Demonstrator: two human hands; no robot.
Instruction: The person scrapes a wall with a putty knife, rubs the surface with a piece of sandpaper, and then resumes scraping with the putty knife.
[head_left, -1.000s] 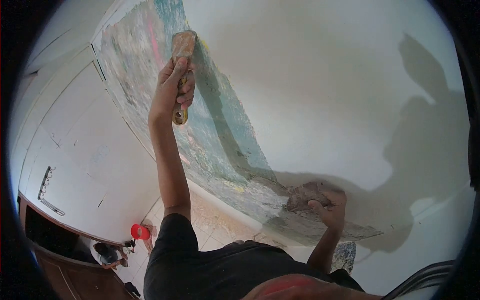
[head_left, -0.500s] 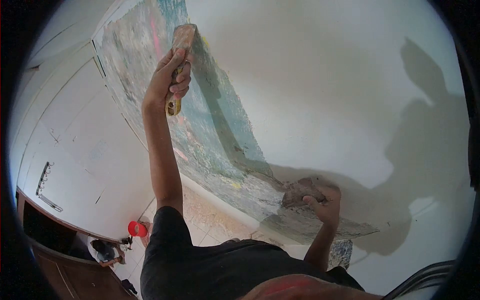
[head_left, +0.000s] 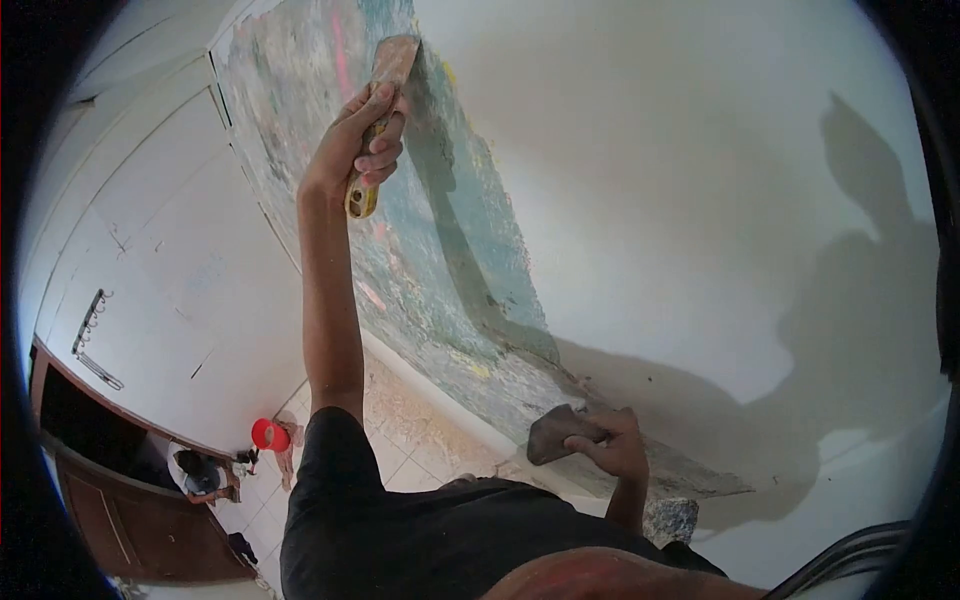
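The left hand (head_left: 352, 150) is raised overhead with its fingers closed around the yellow handle of a broad, plaster-crusted metal scraper blade (head_left: 392, 62). The butt of the handle projects below the fist and the blade projects above it. The blade lies flat against the wall along the boundary between the scraped, mottled blue-green patch of old paint (head_left: 420, 270) on its left and the smooth white wall surface (head_left: 680, 200) on its right. The tool's long axis runs nearly in line with the forearm, tilted slightly right at the blade end, so the working edge points up and away from the person. The right hand (head_left: 612, 447) is held low, near the lower edge of the scraped patch, and is closed on a small dark, flat plaster-stained tool (head_left: 552, 432); whether this is a second blade or a pad cannot be determined. It is tilted, and contact with the wall cannot be confirmed. The two hands are well apart, the left being the one at the upper edge of the scraped patch. Below, at the lower left corner of the view, lie pale floor tiles (head_left: 420, 450), a red round object (head_left: 268, 434), and a dark wooden door frame (head_left: 120, 500).
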